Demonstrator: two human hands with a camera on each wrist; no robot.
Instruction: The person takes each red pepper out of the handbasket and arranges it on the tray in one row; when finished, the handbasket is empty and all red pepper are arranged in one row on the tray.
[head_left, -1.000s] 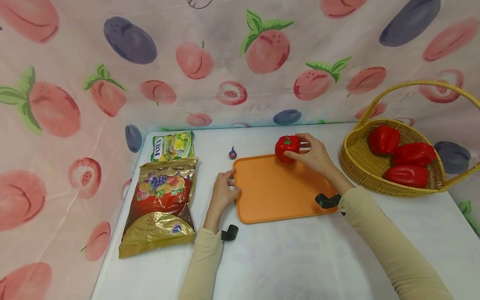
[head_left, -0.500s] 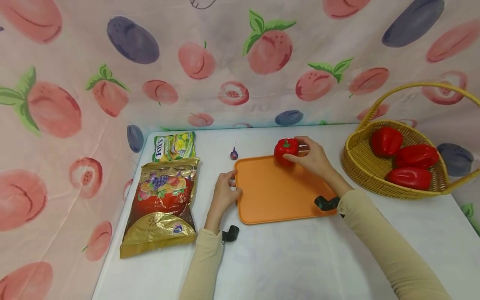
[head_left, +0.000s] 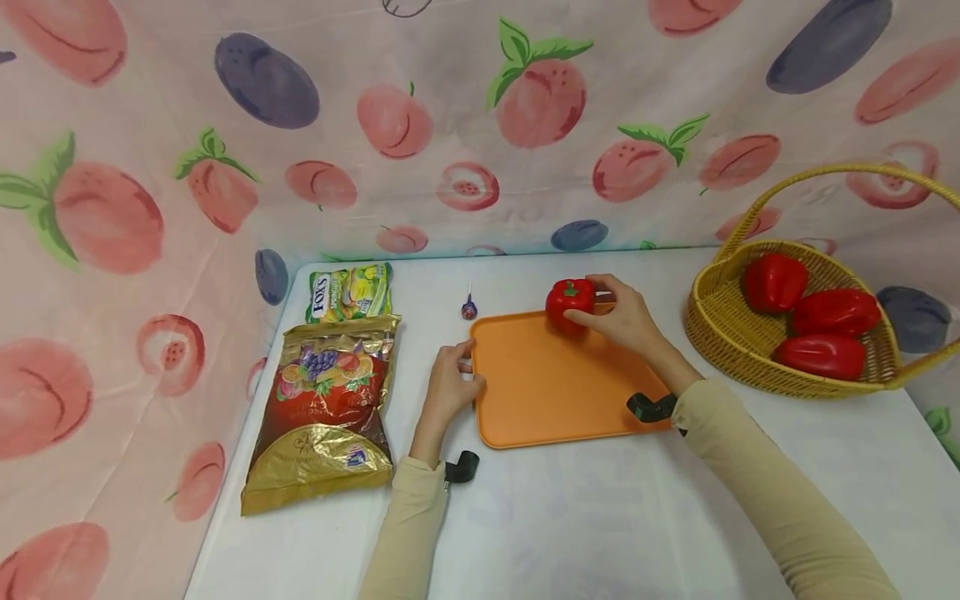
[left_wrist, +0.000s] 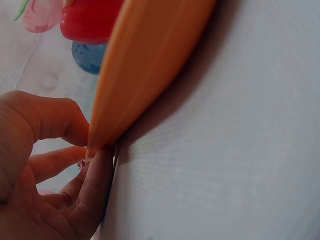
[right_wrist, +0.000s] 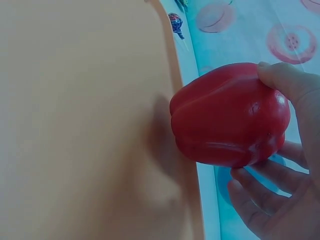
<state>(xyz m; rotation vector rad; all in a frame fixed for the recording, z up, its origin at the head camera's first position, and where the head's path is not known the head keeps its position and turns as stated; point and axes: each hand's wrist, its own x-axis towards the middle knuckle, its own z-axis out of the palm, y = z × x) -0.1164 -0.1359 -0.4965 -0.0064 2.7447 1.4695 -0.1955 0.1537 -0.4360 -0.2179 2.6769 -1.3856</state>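
My right hand [head_left: 626, 317] grips a red bell pepper [head_left: 567, 310] between thumb and fingers, its green stem facing up. The pepper is over the far edge of an orange tray [head_left: 562, 383]; in the right wrist view the pepper [right_wrist: 225, 117] looks raised a little above the surface, with a shadow on the tray [right_wrist: 75, 125]. My left hand [head_left: 447, 379] pinches the tray's left rim. The left wrist view has the thumb on one side of the tray [left_wrist: 145, 60] and a fingertip on the other, the left hand [left_wrist: 45, 165] filling the lower left.
A yellow wicker basket [head_left: 712, 354] with a tall handle stands at the right, holding several red peppers [head_left: 821, 357]. At the left lie a large gold and brown candy bag [head_left: 322, 417] and a green Fox's packet [head_left: 348, 292]. A lollipop [head_left: 468, 308] lies behind the tray.
My right hand and the bell pepper have shifted slightly left and toward me, lower over the tray's far edge. The left hand stays on the rim. The view has drifted a little.
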